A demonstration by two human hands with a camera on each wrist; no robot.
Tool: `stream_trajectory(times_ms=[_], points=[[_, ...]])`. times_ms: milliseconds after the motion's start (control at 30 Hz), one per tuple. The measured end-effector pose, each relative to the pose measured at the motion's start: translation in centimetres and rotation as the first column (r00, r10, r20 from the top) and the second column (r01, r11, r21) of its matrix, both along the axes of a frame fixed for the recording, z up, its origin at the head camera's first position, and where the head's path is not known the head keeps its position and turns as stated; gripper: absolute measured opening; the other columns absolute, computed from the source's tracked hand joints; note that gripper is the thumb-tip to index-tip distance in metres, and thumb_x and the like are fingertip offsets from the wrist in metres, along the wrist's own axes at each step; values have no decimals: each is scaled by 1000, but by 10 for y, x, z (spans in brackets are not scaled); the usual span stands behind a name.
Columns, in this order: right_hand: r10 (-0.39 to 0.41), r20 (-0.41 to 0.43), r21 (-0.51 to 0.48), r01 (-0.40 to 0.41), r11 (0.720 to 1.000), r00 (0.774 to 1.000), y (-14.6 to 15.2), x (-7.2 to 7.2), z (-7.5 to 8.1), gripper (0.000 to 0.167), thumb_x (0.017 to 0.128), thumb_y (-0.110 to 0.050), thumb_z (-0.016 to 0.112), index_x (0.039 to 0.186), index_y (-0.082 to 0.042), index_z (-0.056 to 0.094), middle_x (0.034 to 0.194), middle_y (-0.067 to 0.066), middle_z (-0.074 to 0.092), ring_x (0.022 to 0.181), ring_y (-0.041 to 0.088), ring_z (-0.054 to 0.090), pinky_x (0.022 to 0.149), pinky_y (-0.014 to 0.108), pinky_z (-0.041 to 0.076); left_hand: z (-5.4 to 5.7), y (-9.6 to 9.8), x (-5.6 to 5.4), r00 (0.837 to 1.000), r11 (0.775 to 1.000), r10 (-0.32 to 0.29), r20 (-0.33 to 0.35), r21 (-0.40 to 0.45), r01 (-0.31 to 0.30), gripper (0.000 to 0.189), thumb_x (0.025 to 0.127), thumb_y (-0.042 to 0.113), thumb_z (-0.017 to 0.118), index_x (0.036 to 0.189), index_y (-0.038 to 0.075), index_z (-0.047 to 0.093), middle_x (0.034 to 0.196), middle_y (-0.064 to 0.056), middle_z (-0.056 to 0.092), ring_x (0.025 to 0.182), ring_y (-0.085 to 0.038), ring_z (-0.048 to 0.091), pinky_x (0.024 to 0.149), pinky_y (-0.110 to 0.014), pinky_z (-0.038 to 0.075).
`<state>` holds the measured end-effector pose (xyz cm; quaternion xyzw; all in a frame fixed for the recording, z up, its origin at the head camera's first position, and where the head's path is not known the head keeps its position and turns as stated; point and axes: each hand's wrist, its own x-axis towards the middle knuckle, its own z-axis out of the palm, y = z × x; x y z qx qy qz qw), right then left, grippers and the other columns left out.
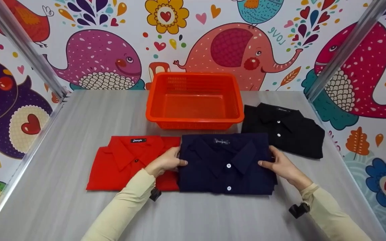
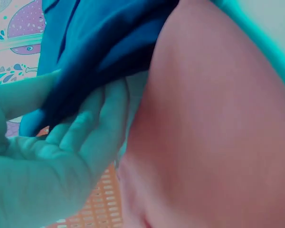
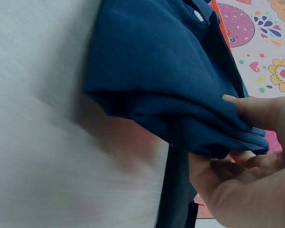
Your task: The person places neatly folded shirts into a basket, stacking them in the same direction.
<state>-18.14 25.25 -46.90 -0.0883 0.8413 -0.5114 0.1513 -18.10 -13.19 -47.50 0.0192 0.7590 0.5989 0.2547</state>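
Observation:
A folded navy shirt (image 1: 206,167) with white buttons is held by its two side edges in front of the basket. My left hand (image 1: 167,161) pinches its left edge, thumb on top and fingers underneath, as the left wrist view also shows. On the opposite edge my right hand (image 1: 285,167) grips the folded layers the same way; in the right wrist view the navy cloth (image 3: 152,61) hangs over the table with a shadow below. A folded red shirt (image 1: 112,167) lies to the left, partly covered by the navy one and my left hand.
Behind the shirts stands an orange plastic basket (image 1: 194,124) with nothing visible inside. A folded black shirt (image 1: 290,134) lies at the right, close to the basket. Printed wall panels with metal corner posts (image 1: 347,50) border the grey table (image 1: 79,117).

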Motion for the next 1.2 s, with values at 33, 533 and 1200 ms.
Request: stream_trajectory(times_ms=[33, 533, 1200], points=[[-1, -6, -8, 1, 1000, 1000, 0, 0, 1, 71, 91, -11, 67, 143, 14, 25, 136, 30, 42, 125, 38, 41, 102, 44, 34, 0, -1, 0, 1000, 1000, -3, 0, 23, 3, 62, 87, -10, 59, 143, -8, 34, 124, -23, 58, 97, -29, 64, 73, -41, 56], [-47, -148, -70, 37, 997, 988, -7, -5, 17, 47, 87, -2, 69, 126, 6, 45, 119, 21, 55, 104, 27, 56, 80, 26, 49, 16, -14, 1, 992, 993, -7, -130, 117, 23, 59, 86, -10, 61, 140, -9, 37, 121, -23, 60, 99, -27, 63, 78, -37, 54], [-40, -295, -5, 40, 999, 955, -31, -28, 45, 37, 88, -2, 68, 118, 6, 48, 105, 18, 60, 89, 21, 58, 72, 24, 46, 39, -30, -14, 940, 998, 45, -339, 46, -32, 58, 88, -10, 60, 142, -7, 40, 128, -23, 57, 112, -32, 58, 93, -39, 47]])
